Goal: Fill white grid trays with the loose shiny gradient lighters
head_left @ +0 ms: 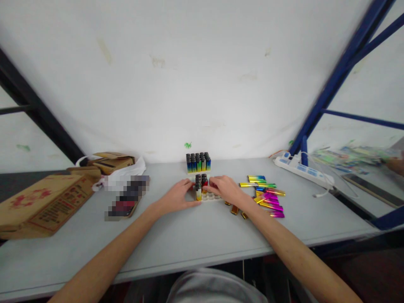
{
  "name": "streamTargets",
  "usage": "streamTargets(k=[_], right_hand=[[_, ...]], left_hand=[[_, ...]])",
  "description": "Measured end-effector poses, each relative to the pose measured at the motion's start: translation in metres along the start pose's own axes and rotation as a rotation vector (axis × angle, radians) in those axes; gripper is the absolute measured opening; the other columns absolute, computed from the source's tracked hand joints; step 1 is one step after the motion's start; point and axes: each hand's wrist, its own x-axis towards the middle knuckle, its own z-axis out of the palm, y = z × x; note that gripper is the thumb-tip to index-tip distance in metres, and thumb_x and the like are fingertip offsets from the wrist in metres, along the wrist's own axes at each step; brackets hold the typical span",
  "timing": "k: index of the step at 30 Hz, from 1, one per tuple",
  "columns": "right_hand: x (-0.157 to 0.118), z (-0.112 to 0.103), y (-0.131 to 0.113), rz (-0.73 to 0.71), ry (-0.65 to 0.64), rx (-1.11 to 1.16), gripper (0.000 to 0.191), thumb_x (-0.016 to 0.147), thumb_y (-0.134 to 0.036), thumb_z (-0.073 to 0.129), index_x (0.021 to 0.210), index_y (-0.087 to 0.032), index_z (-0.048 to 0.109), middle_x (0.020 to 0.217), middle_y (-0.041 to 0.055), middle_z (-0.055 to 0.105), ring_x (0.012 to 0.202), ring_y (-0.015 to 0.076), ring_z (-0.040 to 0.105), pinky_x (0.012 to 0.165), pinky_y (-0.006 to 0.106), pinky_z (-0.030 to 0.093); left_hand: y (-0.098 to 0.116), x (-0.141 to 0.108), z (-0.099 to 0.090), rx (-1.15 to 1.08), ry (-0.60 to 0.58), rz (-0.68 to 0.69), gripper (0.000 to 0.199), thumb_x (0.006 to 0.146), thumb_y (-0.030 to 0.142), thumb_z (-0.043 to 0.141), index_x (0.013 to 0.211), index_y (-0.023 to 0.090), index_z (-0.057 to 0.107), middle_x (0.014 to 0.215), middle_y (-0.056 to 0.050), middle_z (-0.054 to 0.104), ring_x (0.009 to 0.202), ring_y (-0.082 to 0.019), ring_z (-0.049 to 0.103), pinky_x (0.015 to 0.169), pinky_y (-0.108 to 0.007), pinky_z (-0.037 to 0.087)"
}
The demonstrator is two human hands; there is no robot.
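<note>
A white tray (208,197) with round slots lies between my hands, with several black-topped lighters (198,191) upright in its left part. My left hand (179,196) rests at the tray's left side, thumb and fingers apart around the corner, holding nothing that I can see. My right hand (225,188) is over the tray's right part, its fingertips close together beside a red lighter (204,182); whether they grip anything is hidden. Behind the tray stands a full block of blue, green and yellow lighters (198,163).
Shiny coloured metal sleeves (268,198) lie in a pile to the right, and small gold pieces (234,209) lie near my right wrist. A power strip (303,170) is at the back right. A phone (128,198), a plastic bag (126,173) and cardboard boxes (50,200) are on the left.
</note>
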Motion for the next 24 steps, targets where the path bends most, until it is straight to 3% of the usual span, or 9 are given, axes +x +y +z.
streamTargets(k=[3, 6, 9, 12, 16, 18, 22, 24], right_hand=[[-0.006, -0.014, 0.023, 0.018, 0.014, 0.100, 0.045, 0.107, -0.049, 0.044, 0.086, -0.017, 0.068, 0.079, 0.0063, 0.070, 0.070, 0.0164, 0.060, 0.070, 0.027, 0.038], [-0.019, -0.034, 0.059, 0.061, 0.036, 0.153, 0.034, 0.105, -0.039, 0.050, 0.093, -0.015, 0.072, 0.088, 0.0089, 0.073, 0.078, 0.0185, 0.063, 0.075, 0.028, 0.043], [-0.037, -0.055, 0.095, 0.120, -0.040, 0.251, 0.024, 0.098, -0.034, 0.060, 0.099, -0.017, 0.076, 0.097, 0.0088, 0.076, 0.084, 0.0205, 0.067, 0.080, 0.029, 0.048], [-0.054, -0.069, 0.117, 0.227, -0.105, 0.268, 0.027, 0.087, -0.038, 0.071, 0.106, -0.020, 0.079, 0.106, 0.0084, 0.076, 0.094, 0.0239, 0.068, 0.086, 0.032, 0.051], [-0.059, -0.063, 0.125, 0.247, -0.255, 0.201, 0.023, 0.077, -0.029, 0.078, 0.099, -0.021, 0.081, 0.105, 0.0086, 0.076, 0.099, 0.0267, 0.068, 0.091, 0.033, 0.050], [-0.054, -0.056, 0.122, 0.219, -0.263, 0.198, 0.020, 0.080, -0.027, 0.076, 0.098, -0.019, 0.079, 0.103, 0.0097, 0.076, 0.098, 0.0262, 0.067, 0.090, 0.033, 0.049], [-0.043, -0.048, 0.110, 0.162, -0.050, 0.291, 0.030, 0.097, -0.040, 0.056, 0.108, -0.017, 0.072, 0.100, 0.0095, 0.075, 0.086, 0.0215, 0.065, 0.082, 0.031, 0.049], [-0.037, -0.047, 0.100, 0.157, 0.038, 0.341, 0.038, 0.102, -0.045, 0.046, 0.115, -0.017, 0.069, 0.088, 0.0067, 0.073, 0.078, 0.0201, 0.063, 0.077, 0.030, 0.047]], left_hand=[[0.001, 0.001, -0.001, -0.004, -0.004, 0.003, 0.054, 0.079, 0.063, 0.072, 0.108, 0.017, 0.068, 0.107, -0.012, 0.066, 0.098, -0.031, 0.063, 0.091, -0.043, 0.053], [0.003, 0.001, -0.003, 0.013, -0.010, -0.007, 0.054, 0.078, 0.065, 0.071, 0.103, 0.017, 0.068, 0.105, -0.013, 0.066, 0.096, -0.031, 0.064, 0.089, -0.043, 0.054], [0.004, 0.001, -0.004, 0.021, -0.007, -0.019, 0.054, 0.078, 0.066, 0.071, 0.102, 0.017, 0.068, 0.105, -0.013, 0.066, 0.095, -0.031, 0.065, 0.087, -0.043, 0.054], [0.004, 0.001, -0.005, 0.015, -0.001, -0.020, 0.056, 0.078, 0.066, 0.071, 0.103, 0.017, 0.069, 0.105, -0.013, 0.066, 0.094, -0.031, 0.065, 0.086, -0.043, 0.055], [0.005, 0.001, -0.005, 0.017, -0.008, -0.016, 0.054, 0.078, 0.066, 0.070, 0.099, 0.017, 0.068, 0.103, -0.012, 0.066, 0.094, -0.031, 0.065, 0.085, -0.042, 0.054], [0.006, 0.001, -0.005, 0.019, -0.015, -0.016, 0.053, 0.079, 0.066, 0.070, 0.097, 0.017, 0.068, 0.102, -0.013, 0.065, 0.094, -0.031, 0.064, 0.085, -0.042, 0.054], [0.006, 0.001, -0.006, 0.019, -0.021, -0.006, 0.052, 0.080, 0.066, 0.069, 0.099, 0.017, 0.067, 0.102, -0.012, 0.065, 0.093, -0.030, 0.064, 0.085, -0.042, 0.054], [0.006, 0.001, -0.005, 0.035, -0.022, 0.000, 0.054, 0.080, 0.067, 0.069, 0.100, 0.017, 0.067, 0.103, -0.012, 0.064, 0.093, -0.030, 0.063, 0.086, -0.042, 0.054]])
